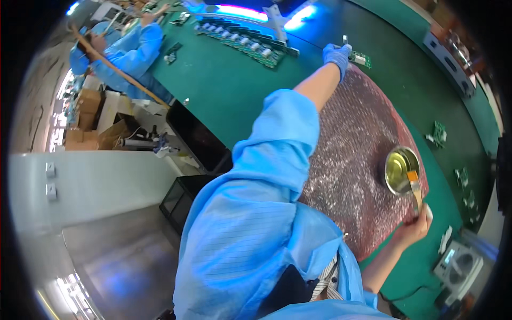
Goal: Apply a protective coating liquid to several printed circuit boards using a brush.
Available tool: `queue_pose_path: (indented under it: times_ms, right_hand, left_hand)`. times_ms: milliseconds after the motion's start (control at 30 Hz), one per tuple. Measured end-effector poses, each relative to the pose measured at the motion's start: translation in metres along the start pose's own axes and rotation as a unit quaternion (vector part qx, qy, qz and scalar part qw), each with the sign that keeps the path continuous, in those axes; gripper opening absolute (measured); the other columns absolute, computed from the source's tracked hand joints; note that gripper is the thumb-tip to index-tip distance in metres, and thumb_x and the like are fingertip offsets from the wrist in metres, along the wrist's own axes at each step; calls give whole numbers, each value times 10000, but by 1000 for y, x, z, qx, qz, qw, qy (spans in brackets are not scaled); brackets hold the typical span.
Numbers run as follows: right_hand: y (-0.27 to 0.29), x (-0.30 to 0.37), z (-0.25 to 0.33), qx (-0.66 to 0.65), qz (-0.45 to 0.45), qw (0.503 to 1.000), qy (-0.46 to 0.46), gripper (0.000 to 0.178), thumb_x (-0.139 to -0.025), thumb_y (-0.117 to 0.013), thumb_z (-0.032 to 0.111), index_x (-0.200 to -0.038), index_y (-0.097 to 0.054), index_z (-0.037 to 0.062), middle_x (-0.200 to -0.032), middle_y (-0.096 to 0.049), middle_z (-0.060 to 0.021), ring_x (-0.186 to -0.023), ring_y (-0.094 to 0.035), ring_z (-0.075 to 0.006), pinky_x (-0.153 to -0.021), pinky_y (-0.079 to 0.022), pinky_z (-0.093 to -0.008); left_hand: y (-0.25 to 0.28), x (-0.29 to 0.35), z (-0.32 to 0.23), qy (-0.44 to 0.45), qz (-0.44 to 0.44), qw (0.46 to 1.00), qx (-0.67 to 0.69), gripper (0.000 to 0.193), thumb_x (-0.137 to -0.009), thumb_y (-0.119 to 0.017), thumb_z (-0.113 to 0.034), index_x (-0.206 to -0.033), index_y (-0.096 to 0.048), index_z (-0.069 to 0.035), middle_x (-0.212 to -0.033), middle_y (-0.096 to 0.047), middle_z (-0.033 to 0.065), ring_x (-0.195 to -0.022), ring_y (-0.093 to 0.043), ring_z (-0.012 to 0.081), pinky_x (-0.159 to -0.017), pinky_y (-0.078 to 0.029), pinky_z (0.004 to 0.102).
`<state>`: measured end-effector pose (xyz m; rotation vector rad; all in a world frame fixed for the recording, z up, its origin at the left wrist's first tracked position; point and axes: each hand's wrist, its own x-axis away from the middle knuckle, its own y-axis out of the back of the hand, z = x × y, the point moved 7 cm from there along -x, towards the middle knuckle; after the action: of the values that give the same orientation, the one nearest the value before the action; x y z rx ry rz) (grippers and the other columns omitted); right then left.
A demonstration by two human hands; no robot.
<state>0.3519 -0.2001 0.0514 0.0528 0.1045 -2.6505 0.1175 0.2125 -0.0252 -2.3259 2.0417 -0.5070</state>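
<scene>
My left hand (337,55), in a blue glove, reaches far forward over the bench. Its fingers close on the edge of a small green circuit board (360,59), just past the far end of a pinkish bubble-wrap sheet (346,144). At the lower right my bare right hand (417,228) grips a flat brush (415,186) by its handle. The orange-tipped bristles lie over the near rim of a round metal bowl (392,184) of yellowish liquid. That bowl stands on the bubble wrap.
Upright circuit boards (240,40) stand in a row at the back under bright violet-blue lamps (242,13). Loose boards (438,134) lie at the right, near a white device (458,266). A black monitor (194,136) stands at the left edge; a co-worker in blue (125,53) sits beyond.
</scene>
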Motion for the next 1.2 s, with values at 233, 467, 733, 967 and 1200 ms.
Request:
queue_pose_path:
  times_ms: [233, 467, 733, 967, 1200]
  right_hand:
    - [24, -18, -25, -77, -32, 995, -54, 152, -802, -512, 140, -835, -525, -8, -533, -379, 3, -425, -312, -53, -378, -253, -175]
    - [46, -34, -26, -73, -79, 994, -24, 145, -805, -504, 132, -828, -519, -11, -521, -350, 7, -430, -307, -57, -385, -248, -181]
    - [68, -27, -18, -78, -140, 986, -39, 151, -787, -548, 140, -746, -488, 7, -518, -282, 29, -443, -284, -60, -393, -222, -186]
    - [71, -29, -19, -83, -149, 984, -48, 145, -796, -532, 141, -750, -486, 12, -519, -303, 24, -443, -296, -60, -390, -227, -183]
    - [62, -25, -9, -78, -121, 989, -36, 122, -803, -512, 132, -756, -490, 21, -525, -318, 23, -444, -302, -53, -390, -232, -171]
  left_hand:
    - [-58, 1, 11, 64, 99, 993, 21, 346, -673, -591, -162, -955, -430, -44, -844, -530, 150, -687, -562, 263, -549, -492, 417]
    - [-215, 121, 45, 132, 454, 868, -148, 605, -683, -644, -146, -1170, -315, -8, -878, -553, 205, -707, -596, 295, -552, -528, 378]
    - [-276, 179, 110, 159, 559, 757, -299, 442, -726, -602, -219, -1074, -424, -11, -884, -576, 167, -611, -609, 244, -512, -528, 311]
    - [-274, 165, 73, -250, 489, 574, -607, 306, -694, -495, -203, -972, -587, -113, -941, -599, 66, -872, -574, 238, -702, -469, 370]
    - [-210, 101, 28, -236, 377, 631, -636, 321, -699, -443, -278, -864, -622, -71, -897, -592, 150, -859, -566, 281, -727, -450, 379]
